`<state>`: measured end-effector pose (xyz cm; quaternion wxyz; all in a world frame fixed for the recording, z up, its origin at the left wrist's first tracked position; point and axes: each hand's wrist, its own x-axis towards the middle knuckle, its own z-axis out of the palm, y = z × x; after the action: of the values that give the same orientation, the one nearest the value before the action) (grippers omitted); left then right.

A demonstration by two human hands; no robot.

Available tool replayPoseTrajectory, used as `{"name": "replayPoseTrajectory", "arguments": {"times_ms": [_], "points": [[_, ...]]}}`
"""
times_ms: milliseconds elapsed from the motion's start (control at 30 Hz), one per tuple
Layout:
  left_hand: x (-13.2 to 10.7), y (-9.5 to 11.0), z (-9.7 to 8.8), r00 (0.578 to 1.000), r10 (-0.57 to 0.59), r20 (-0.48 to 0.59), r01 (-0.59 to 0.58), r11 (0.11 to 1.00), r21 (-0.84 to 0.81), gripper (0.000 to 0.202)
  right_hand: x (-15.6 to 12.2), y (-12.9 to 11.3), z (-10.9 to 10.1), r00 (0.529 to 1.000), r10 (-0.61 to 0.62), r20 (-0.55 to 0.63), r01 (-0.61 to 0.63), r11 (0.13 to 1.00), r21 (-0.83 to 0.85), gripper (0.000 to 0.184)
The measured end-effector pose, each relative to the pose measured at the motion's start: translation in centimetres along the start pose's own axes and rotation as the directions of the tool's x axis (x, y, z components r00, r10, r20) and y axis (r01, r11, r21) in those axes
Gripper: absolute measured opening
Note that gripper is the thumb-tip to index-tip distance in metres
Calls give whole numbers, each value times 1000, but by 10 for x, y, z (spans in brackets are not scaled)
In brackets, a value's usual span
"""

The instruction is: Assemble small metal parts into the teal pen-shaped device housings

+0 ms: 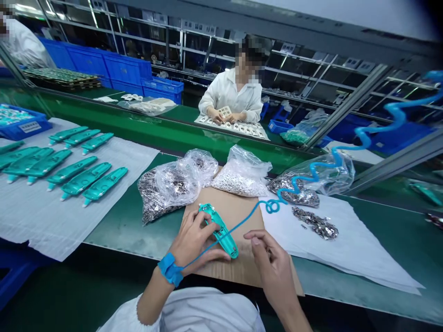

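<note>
My left hand (197, 235) is closed round a teal plastic housing (221, 230), with fingers over its upper part and the thumb along its lower edge. The housing lies slanted above a brown cardboard sheet (242, 212), its hollow inner side facing up. To its right, my right hand (273, 263) hovers apart from it, fingers curled and thumb near the index fingertip. Anything held there is hidden or too small to name. A blue wrist strap (170, 269) is on my left wrist, and its coiled cord (313, 173) crosses in front of the housing.
Bags of small metal parts (155, 198) and a bag of small white parts (238, 177) stand behind the cardboard. Loose metal pieces (316, 223) lie on white sheeting at right. Several teal housings (86, 180) lie at left. A person (231, 92) works across the bench.
</note>
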<state>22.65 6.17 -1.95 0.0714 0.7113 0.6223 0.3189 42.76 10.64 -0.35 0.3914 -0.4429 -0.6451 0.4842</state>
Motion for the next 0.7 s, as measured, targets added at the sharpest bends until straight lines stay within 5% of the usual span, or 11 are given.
{"name": "replayPoseTrajectory", "arguments": {"times_ms": [100, 233, 333, 500, 700], "points": [[-2, -2, 0, 999, -10, -34, 8, 998, -60, 60, 5, -8, -13, 959, 181, 217, -142, 973, -182, 41], [-2, -4, 3, 997, 3, -73, -9, 997, -80, 60, 7, -6, -8, 865, 273, 421, -243, 962, -123, 44], [-1, -4, 3, 998, 28, -63, -32, 998, -59, 55, 8, -5, -1, 852, 259, 455, -285, 959, -12, 42], [-5, -13, 1, 996, 44, -82, -43, 999, 16, 60, 9, -1, -15, 894, 286, 346, -343, 932, 115, 46], [-2, -27, 6, 997, -17, -74, 20, 999, 46, 51, 2, 15, -88, 905, 421, -61, -394, 884, 253, 56]]}}
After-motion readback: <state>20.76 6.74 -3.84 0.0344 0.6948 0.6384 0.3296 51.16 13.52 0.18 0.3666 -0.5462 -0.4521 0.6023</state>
